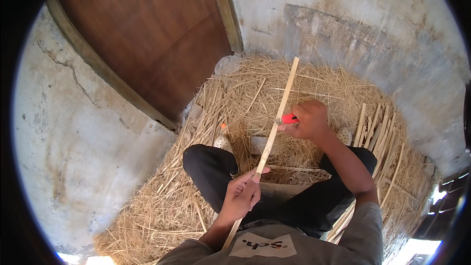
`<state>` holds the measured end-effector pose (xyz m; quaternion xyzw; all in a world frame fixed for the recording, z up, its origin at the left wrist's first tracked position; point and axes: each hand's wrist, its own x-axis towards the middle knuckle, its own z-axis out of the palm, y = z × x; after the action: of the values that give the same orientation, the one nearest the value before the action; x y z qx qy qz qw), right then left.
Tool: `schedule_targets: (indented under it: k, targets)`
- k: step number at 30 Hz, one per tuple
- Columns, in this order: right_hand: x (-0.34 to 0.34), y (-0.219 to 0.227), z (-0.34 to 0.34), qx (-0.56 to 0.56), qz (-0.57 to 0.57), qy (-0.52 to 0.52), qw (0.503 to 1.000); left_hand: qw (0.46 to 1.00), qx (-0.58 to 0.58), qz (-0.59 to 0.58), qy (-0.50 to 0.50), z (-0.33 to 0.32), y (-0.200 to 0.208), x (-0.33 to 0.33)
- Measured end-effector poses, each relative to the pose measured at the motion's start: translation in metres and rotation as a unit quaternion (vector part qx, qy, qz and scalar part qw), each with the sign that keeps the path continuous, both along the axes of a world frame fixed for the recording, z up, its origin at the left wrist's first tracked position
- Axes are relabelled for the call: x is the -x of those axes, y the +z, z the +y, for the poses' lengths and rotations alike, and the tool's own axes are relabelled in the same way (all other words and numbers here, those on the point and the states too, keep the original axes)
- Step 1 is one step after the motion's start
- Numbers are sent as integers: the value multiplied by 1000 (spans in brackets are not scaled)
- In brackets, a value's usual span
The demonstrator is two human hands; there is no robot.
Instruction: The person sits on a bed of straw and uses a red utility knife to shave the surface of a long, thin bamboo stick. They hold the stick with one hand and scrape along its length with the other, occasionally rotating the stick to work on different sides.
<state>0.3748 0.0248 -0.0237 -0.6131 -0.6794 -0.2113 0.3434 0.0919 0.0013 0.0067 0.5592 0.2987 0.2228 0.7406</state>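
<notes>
A long, pale bamboo strip (286, 92) runs slantwise from beside my left forearm up and away over the shavings. My left hand (242, 194) is closed around its lower part, thumb along the top. Higher up, my right hand (309, 119) grips a red-handled knife (290, 118). Its blade end meets the strip about midway, and my right thumb lies close to the strip's edge. Most of the blade is hidden or too small to make out.
Heaps of straw-like shavings (157, 206) cover the floor. A bundle of split strips (380, 127) lies to my right. Between my feet is a grey block (262, 145). A brown door (147, 29) stands far left, with stained walls (353, 34) around.
</notes>
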Motion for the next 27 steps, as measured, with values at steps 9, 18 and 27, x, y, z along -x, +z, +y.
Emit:
schedule_targets:
  k: [9,18,27]
  targets:
    - [-9,-9,-10,58,62,-54,995,999,39,-10,-22,-15,-4,18]
    - [-80,2,10,18,86,-168,982,998,22,-17,-59,-22,-6,16]
    - [-70,17,-8,109,309,-283,901,999,43,-6,31,-3,-26,37]
